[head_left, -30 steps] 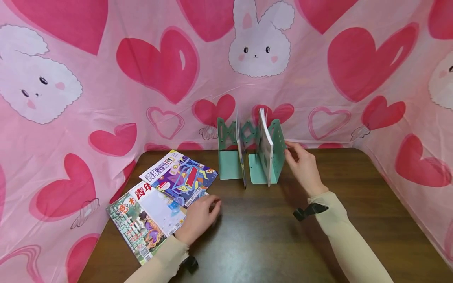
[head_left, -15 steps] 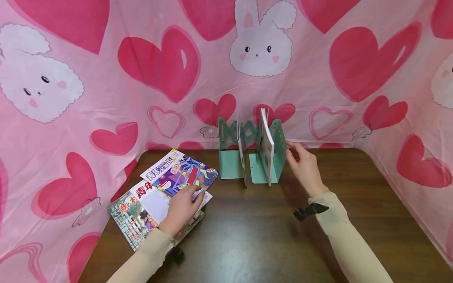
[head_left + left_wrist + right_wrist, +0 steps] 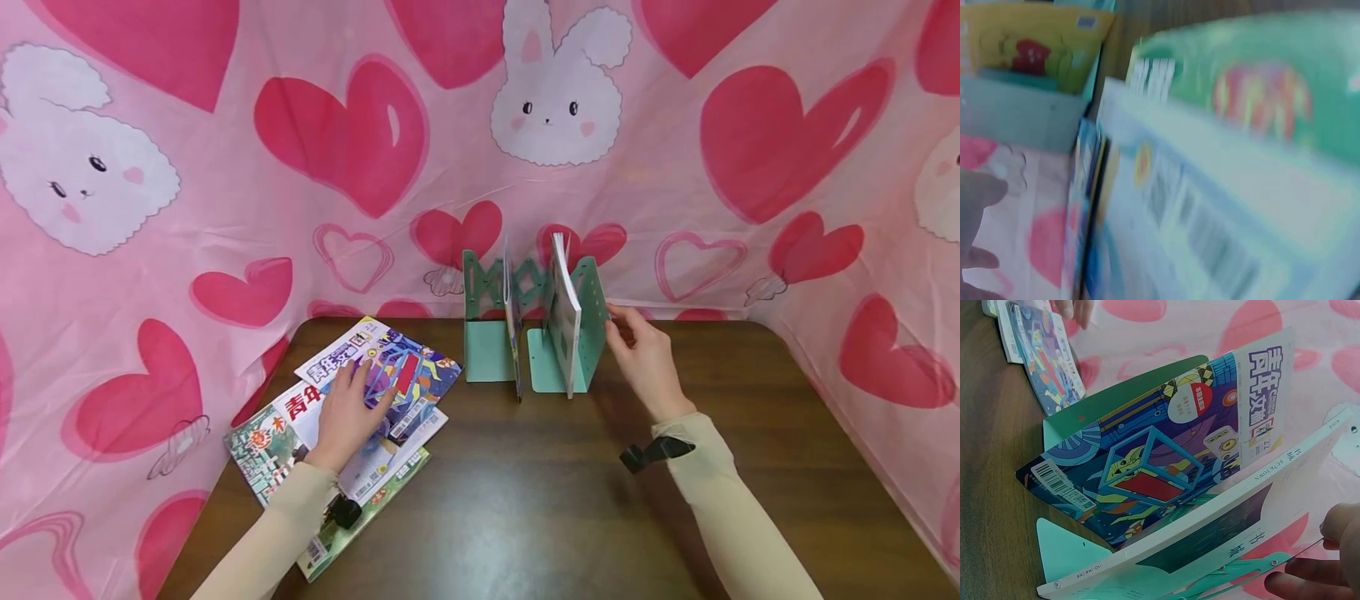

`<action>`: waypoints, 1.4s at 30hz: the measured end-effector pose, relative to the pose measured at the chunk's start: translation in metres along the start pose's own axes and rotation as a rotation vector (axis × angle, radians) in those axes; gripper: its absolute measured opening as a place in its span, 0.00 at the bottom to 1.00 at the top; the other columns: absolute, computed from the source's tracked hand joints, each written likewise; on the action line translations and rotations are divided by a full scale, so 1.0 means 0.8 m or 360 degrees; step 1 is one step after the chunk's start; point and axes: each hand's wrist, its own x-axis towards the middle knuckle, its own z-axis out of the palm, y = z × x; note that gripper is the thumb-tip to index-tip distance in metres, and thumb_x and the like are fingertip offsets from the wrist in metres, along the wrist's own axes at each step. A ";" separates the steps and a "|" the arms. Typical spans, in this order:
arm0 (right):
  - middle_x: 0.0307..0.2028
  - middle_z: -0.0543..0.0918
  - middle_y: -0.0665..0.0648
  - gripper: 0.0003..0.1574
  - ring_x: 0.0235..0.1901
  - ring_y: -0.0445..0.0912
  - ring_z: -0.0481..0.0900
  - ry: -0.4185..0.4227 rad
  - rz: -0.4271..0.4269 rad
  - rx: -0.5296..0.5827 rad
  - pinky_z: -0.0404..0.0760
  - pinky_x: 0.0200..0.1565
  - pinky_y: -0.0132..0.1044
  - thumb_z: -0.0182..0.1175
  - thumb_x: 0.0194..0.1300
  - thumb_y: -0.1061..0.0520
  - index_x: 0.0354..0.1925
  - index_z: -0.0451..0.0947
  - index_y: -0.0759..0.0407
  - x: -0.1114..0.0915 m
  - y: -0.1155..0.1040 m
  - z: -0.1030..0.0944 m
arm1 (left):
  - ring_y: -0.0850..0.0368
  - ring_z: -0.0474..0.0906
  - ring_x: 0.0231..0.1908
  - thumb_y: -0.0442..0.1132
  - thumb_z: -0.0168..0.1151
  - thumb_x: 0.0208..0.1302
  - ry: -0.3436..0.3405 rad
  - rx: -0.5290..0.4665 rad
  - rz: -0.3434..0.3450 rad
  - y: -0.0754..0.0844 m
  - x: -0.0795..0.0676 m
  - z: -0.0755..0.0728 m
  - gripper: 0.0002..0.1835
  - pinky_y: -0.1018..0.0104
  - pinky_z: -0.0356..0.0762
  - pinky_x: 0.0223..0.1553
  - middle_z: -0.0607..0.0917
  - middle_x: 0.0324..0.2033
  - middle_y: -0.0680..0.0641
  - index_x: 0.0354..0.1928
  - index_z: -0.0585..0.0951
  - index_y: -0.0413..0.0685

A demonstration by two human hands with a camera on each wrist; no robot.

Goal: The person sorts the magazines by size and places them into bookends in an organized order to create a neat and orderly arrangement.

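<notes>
My left hand (image 3: 348, 417) lies over a purple-blue magazine (image 3: 420, 371) at the left, fingers spread. That magazine tops a fanned pile, over a white magazine (image 3: 431, 427) and a green-edged magazine (image 3: 367, 512). The left wrist view is blurred; the fingers (image 3: 975, 200) show at its left edge. My right hand (image 3: 648, 362) pinches the right end plate of a green expandable book stand (image 3: 487, 350) between thumb (image 3: 1341, 522) and fingers. In the stand, a purple magazine (image 3: 1147, 469) and a thicker white magazine (image 3: 1210, 531) stand upright, slightly tilted, with space between them.
The stand is near the back of a brown wooden table (image 3: 540, 492). Behind and beside the table hangs a pink curtain (image 3: 465, 150) with hearts and rabbits. A black strap camera sits on each wrist.
My left hand has moved left and up from the pile's right edge onto the purple magazine, its fingers spreading. My right hand has kept its hold on the stand's plate.
</notes>
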 end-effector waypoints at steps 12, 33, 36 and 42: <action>0.46 0.89 0.66 0.19 0.35 0.53 0.85 0.0018 0.0010 0.0007 0.69 0.40 0.11 0.63 0.73 0.64 0.60 0.82 0.65 -0.001 0.001 0.002 | 0.18 0.30 0.76 0.72 0.58 0.67 -0.0206 0.0080 -0.0406 -0.041 0.016 -0.008 0.62 0.20 0.31 0.70 0.38 0.75 0.15 0.83 0.38 0.41; 0.47 0.89 0.67 0.20 0.37 0.57 0.87 0.0002 0.0033 0.0021 0.73 0.41 0.14 0.64 0.71 0.65 0.60 0.81 0.65 0.002 0.000 0.000 | 0.15 0.43 0.71 0.69 0.70 0.58 -0.0212 0.0075 -0.0580 -0.045 0.031 -0.003 0.68 0.14 0.37 0.64 0.42 0.73 0.14 0.83 0.39 0.43; 0.46 0.89 0.67 0.20 0.37 0.57 0.87 0.0003 0.0029 0.0022 0.86 0.43 0.31 0.64 0.71 0.66 0.60 0.81 0.66 0.001 0.000 0.000 | 0.17 0.47 0.70 0.65 0.72 0.59 -0.0167 0.0035 -0.0552 -0.043 0.032 -0.004 0.64 0.16 0.45 0.64 0.43 0.73 0.16 0.83 0.45 0.41; 0.47 0.88 0.67 0.20 0.38 0.58 0.87 -0.0007 0.0037 0.0016 0.88 0.44 0.41 0.63 0.72 0.65 0.60 0.81 0.66 0.001 0.000 0.001 | 0.23 0.54 0.66 0.54 0.69 0.67 -0.0070 -0.0064 -0.0509 -0.044 0.030 -0.004 0.51 0.31 0.56 0.71 0.50 0.68 0.18 0.73 0.58 0.21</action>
